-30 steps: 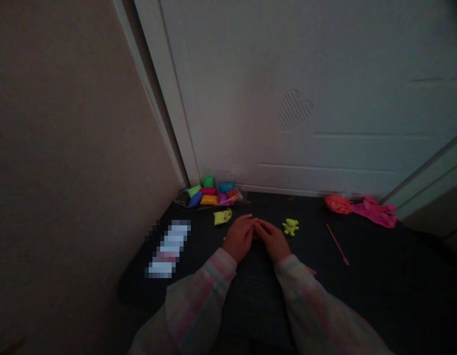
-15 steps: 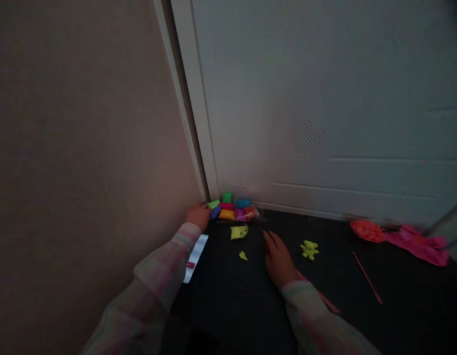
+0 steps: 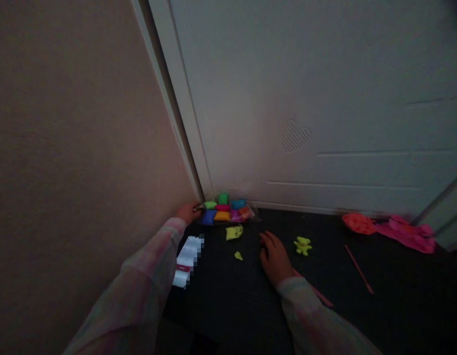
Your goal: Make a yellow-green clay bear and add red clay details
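My left hand is at the far left by the wall, its fingers closed on the crinkled left end of a clear plastic bag. Inside the bag lie several coloured clay packets, among them a blue packet and an orange packet. My right hand lies on the dark table, fingers loosely stretched and holding nothing. Left of it are an opened yellow clay packet and a small yellow clay scrap. To its right sits a yellow clay bear.
A lit phone lies beside my left forearm. One pink stick is partly under my right forearm; another pink stick lies farther right. Orange crumpled material and pink crumpled material lie by the white panel.
My left hand has drawn back slightly toward the wall, uncovering more of the bag. The blue packet now lies flatter and in fuller view. My right hand stays on the table. The view has shifted slightly.
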Demonstrator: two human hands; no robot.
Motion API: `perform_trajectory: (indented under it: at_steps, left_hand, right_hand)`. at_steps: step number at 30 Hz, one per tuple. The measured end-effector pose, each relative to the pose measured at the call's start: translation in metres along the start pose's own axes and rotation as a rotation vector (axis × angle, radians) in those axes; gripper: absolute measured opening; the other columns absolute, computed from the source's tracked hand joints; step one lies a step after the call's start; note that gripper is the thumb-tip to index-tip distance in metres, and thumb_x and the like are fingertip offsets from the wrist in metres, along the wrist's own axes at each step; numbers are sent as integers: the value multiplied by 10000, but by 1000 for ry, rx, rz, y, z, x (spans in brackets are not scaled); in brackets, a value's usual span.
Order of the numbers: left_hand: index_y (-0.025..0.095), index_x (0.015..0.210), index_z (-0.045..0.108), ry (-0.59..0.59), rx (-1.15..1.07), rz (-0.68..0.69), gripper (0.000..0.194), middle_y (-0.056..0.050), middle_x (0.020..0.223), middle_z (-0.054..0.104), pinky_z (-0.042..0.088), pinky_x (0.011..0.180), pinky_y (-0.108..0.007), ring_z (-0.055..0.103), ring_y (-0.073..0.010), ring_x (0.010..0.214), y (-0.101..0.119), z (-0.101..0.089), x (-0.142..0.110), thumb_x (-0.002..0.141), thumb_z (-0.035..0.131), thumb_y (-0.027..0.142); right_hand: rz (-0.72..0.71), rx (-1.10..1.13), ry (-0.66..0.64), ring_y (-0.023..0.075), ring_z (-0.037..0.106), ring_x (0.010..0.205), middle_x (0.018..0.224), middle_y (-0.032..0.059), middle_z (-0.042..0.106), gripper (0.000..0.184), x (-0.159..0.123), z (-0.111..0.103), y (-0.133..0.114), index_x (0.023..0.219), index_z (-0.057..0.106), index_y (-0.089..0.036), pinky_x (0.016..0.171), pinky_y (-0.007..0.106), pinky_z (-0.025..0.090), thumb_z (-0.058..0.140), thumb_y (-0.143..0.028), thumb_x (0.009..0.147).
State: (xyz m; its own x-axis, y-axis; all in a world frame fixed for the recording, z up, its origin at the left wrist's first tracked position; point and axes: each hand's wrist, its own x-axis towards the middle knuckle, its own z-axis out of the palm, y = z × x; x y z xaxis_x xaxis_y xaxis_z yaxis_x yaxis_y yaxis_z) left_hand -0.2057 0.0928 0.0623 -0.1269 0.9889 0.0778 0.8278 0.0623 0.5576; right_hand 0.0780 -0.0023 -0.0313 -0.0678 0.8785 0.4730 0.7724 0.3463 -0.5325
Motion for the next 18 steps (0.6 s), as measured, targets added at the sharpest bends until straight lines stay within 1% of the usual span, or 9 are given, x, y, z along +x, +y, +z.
perform_trajectory:
  at_steps: [1,2,5,8,10,12,14,16,18]
  left_hand:
    - [141,923,544,53,-94,-22,251,-52,897,589,433,768,-315,540,-188,886,0,-7,0,695,563,245]
    - [142,888,548,100,-196,-44,216,-50,850,600,442,729,-292,554,-188,851,0,-14,0,695,545,239]
    - [150,815,518,208,-506,-92,143,-33,757,599,458,609,-252,577,-145,710,4,-27,-5,725,445,234]
    - [155,782,484,212,-771,-82,113,-11,730,582,475,616,-239,575,-103,661,20,-23,-22,713,433,229]
    - [143,789,491,136,-889,-57,160,-13,718,582,483,604,-254,573,-106,633,36,-9,-40,669,497,249]
    - [132,826,525,6,-954,-30,268,-23,720,598,480,551,-260,570,-119,599,56,12,-60,604,576,273]
    - [116,855,559,-151,-994,7,361,-46,758,620,468,519,-251,573,-136,611,74,36,-80,548,636,290]
    - [113,849,583,-275,-1022,36,376,-54,787,634,465,565,-245,579,-138,650,88,59,-95,527,663,289]
    - [125,841,592,-403,-997,86,373,-44,804,638,464,632,-259,581,-147,711,97,79,-103,516,684,283]
  right_hand:
    - [0,4,-3,236,440,1079,1134,153,490,415,0,0,0,1079,523,-113,901,397,381,379,-124,689]
    - [0,8,-6,239,436,1083,1142,154,485,416,0,1,0,1079,524,-112,905,399,377,385,-125,687]
    - [1,16,-13,247,424,1094,1160,146,474,409,-1,3,2,1075,529,-133,909,412,367,401,-135,687]
    - [14,41,4,253,420,1094,1158,147,472,377,0,2,1,1062,535,-140,904,425,365,410,-171,708]
    - [24,101,45,253,415,1095,1148,151,476,357,1,-3,-3,1063,527,-138,909,434,354,414,-229,737]
    - [39,219,99,242,424,1082,1122,147,492,374,0,-11,-9,1091,495,-140,921,438,334,417,-295,760]
    - [79,412,121,217,466,1026,1084,129,512,406,-1,-20,-17,1126,453,-152,907,419,348,422,-340,767]
    - [159,680,66,189,518,942,1050,103,534,417,-4,-28,-23,1128,439,-177,830,370,414,433,-377,762]
    - [266,889,-30,178,555,864,962,72,582,396,-5,-33,-27,1046,497,-190,758,333,452,493,-412,718]
